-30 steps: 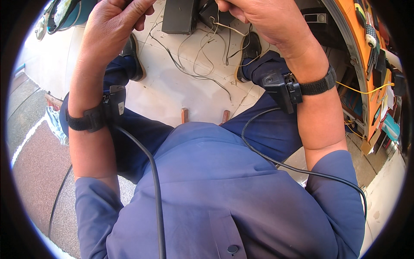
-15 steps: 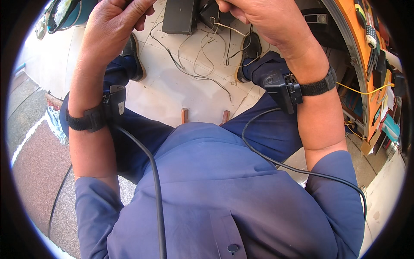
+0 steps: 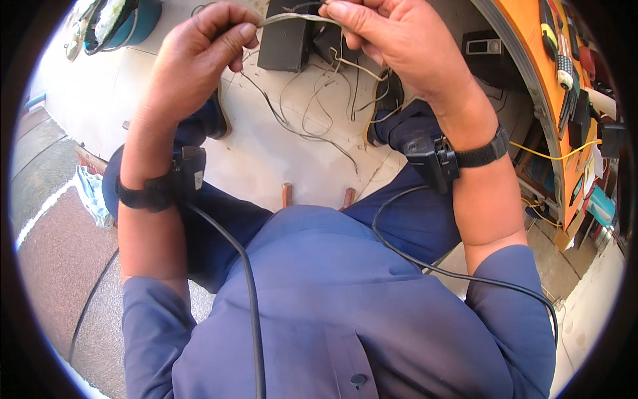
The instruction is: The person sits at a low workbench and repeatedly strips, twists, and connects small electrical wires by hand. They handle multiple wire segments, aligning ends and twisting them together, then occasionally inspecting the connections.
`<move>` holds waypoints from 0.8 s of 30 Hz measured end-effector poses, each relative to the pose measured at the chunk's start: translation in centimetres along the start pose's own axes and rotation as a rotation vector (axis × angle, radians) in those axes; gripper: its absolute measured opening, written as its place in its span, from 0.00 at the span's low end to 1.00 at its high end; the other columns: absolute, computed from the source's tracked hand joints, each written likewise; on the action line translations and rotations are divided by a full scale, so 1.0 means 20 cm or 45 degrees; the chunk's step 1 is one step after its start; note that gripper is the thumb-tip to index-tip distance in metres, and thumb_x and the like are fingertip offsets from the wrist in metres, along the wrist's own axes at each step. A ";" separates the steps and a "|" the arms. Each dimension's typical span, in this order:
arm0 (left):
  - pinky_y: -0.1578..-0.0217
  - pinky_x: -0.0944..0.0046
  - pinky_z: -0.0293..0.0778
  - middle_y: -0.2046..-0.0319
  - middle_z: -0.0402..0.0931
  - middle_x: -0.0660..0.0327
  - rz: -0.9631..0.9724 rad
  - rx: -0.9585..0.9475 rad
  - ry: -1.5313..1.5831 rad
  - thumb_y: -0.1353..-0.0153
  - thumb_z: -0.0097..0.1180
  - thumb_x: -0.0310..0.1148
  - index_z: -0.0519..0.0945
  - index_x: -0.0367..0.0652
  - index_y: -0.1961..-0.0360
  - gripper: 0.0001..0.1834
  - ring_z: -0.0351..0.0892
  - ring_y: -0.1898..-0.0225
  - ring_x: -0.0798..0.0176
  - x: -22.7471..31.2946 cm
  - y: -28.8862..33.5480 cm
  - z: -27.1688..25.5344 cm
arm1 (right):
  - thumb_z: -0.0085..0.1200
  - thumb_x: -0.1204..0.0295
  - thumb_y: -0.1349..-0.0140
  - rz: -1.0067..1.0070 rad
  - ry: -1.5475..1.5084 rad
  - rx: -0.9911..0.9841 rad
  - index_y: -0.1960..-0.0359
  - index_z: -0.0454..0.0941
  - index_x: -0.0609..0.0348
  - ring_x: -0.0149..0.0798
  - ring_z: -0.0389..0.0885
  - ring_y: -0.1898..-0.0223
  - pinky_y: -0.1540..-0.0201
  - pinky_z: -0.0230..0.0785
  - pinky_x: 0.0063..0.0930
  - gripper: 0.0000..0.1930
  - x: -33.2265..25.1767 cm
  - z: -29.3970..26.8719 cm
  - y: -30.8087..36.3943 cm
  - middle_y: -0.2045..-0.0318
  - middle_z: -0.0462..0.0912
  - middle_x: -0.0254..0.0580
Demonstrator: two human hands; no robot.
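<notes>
A thin, pale grey cable (image 3: 297,16) spans the gap between my two hands in a shallow upward arc. My left hand (image 3: 208,56) pinches one end of that stretch between thumb and forefinger. At the other end, my right hand (image 3: 397,36) is closed on it, thumb over the bent fingers. Just beyond and below the cable stands a black box (image 3: 284,48) on the floor. Loose thin wires (image 3: 312,110) trail from around the box toward my feet.
At the right stands an orange tool board (image 3: 535,33) with several hand tools. Near it sits a black device (image 3: 490,53). A teal bucket (image 3: 143,23) is at the far left. Cords from my wrist-worn devices (image 3: 428,159) run back along my body.
Both hands have come lower in the picture, and the cable between them now shows. The box and wires on the floor sit slightly lower in view too.
</notes>
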State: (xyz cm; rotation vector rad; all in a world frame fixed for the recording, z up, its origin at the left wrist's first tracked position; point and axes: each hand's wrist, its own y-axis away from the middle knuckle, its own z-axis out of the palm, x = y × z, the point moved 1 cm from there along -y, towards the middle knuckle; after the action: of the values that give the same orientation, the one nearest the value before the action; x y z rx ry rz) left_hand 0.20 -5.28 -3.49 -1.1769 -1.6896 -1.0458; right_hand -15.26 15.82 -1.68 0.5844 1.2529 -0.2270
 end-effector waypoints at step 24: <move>0.73 0.72 0.73 0.74 0.77 0.67 0.017 -0.006 0.051 0.27 0.55 0.33 0.78 0.38 0.60 0.09 0.74 0.76 0.75 0.08 0.00 0.06 | 0.53 0.64 0.26 0.041 0.174 0.094 0.56 0.82 0.59 0.19 0.77 0.78 0.77 0.64 0.10 0.12 0.01 0.00 0.01 0.74 0.83 0.30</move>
State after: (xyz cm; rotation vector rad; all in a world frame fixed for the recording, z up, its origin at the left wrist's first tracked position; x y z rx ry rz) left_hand -0.44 -3.76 -2.40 -1.1617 -1.6472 -1.0592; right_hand -15.15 16.05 -1.88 0.6929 1.3704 -0.2095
